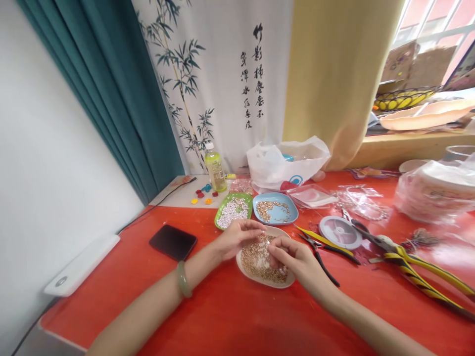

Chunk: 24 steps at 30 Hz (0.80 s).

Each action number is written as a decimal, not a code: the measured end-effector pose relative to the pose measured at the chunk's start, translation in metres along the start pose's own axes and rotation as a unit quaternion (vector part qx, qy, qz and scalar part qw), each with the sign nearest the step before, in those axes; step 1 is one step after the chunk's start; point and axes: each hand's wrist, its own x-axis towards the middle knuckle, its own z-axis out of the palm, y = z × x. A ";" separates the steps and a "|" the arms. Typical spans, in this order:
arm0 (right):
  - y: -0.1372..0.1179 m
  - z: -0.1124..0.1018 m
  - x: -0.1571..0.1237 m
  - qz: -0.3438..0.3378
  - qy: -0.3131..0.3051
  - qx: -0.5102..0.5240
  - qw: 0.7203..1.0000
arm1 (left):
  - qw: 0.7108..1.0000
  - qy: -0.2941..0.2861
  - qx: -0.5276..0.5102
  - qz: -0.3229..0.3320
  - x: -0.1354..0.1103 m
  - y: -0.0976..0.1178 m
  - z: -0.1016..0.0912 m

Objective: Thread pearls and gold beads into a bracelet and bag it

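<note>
A beige dish (288,281) full of small golden-brown beads lies on the red table in front of me. My left hand (237,238) hovers over the dish's far left rim, fingers pinched together near my right hand. My right hand (293,256) rests over the dish's right side, fingers curled and pinched at the beads. Whatever the fingertips hold is too small to make out. A green bangle (182,279) sits on my left wrist.
Behind the dish stand a green dish (233,210) of pale beads and a blue dish (275,208) with gold beads. Pliers (322,249), a thread spool (339,231) and yellow-handled cutters (415,269) lie right. A black phone (172,242) lies left; a bottle (215,170) and plastic bags stand behind.
</note>
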 end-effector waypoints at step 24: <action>0.004 0.001 0.002 0.025 0.019 0.024 0.999 | 1.000 -0.018 -0.013 -0.017 -0.001 -0.001 -0.005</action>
